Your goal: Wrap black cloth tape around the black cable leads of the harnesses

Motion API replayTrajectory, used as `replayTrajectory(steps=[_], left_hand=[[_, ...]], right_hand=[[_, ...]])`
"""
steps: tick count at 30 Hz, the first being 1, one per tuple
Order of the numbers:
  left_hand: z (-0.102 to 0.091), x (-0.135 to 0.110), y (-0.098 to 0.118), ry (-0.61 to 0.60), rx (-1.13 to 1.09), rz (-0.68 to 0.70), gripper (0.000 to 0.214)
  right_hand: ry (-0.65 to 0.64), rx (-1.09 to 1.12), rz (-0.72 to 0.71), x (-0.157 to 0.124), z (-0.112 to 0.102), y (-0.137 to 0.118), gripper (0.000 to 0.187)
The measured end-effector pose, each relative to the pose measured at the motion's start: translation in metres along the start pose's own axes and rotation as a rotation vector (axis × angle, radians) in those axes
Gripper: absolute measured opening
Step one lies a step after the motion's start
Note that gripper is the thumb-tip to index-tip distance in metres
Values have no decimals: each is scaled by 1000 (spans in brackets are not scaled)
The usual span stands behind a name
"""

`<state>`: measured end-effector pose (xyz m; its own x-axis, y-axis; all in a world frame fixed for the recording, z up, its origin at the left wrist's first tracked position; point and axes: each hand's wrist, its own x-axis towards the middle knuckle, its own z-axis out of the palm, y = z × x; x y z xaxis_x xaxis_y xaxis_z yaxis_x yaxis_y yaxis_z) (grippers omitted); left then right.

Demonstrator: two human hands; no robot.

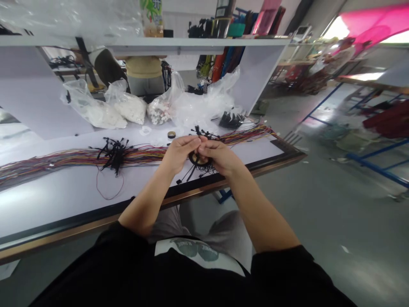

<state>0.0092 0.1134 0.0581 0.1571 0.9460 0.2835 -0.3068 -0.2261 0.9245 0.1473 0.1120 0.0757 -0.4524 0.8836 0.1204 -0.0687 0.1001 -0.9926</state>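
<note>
My left hand (pixel 181 150) and my right hand (pixel 220 157) meet over the front part of the bench, fingertips pinched together. A thin black cable (pixel 197 129) with a small plug end stands up from between the fingertips, and my left hand closes on it. Just beneath the fingers is a roll of black tape (pixel 200 161) with a tan core, partly covered by my right hand. What the right fingertips pinch is hidden. Around and below the hands lie black cable ends with connectors (pixel 179 181), part of a long bundle of coloured wires (pixel 143 157).
Another bunch of black connectors (pixel 114 155) lies to the left on the bundle. Behind stand plastic bags of white parts (pixel 129 106), a small tape roll (pixel 171 134) and a bag of black parts (pixel 231 120). A shelf (pixel 191 41) spans above. Another person (pixel 340 59) sits far right.
</note>
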Motion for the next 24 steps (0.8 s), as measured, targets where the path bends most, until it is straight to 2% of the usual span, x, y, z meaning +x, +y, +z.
replayTrajectory(steps=[2, 4, 6, 8, 11, 14, 17, 20, 22, 24], left_hand=[[5, -17, 5, 38, -67, 19, 20], [4, -33, 7, 99, -49, 45, 17], [2, -49, 9, 93, 24, 16, 17], [3, -63, 11, 27, 123, -61, 18], [8, -83, 11, -62, 155, -189, 18], [11, -98, 11, -80, -10, -314, 15], [7, -110, 9, -126, -142, -459, 22], [2, -113, 6, -150, -218, -555, 24], [0, -112, 2, -82, -248, -524, 25], [0, -110, -3, 32, -223, -405, 23]], right_hand=[[22, -88, -15, -15, 7, 5, 29], [69, -295, -40, -33, 12, 7, 24], [231, -468, -85, -50, 16, 6, 22], [373, -555, -141, -65, 22, 4, 26], [453, -585, -199, -77, 32, 5, 22], [507, -461, -203, -82, 39, 13, 19], [489, -281, -176, -87, 41, 22, 22], [438, -242, -156, -95, 40, 28, 27], [374, -269, -127, -102, 39, 32, 39], [282, -319, -92, -108, 38, 37, 51]])
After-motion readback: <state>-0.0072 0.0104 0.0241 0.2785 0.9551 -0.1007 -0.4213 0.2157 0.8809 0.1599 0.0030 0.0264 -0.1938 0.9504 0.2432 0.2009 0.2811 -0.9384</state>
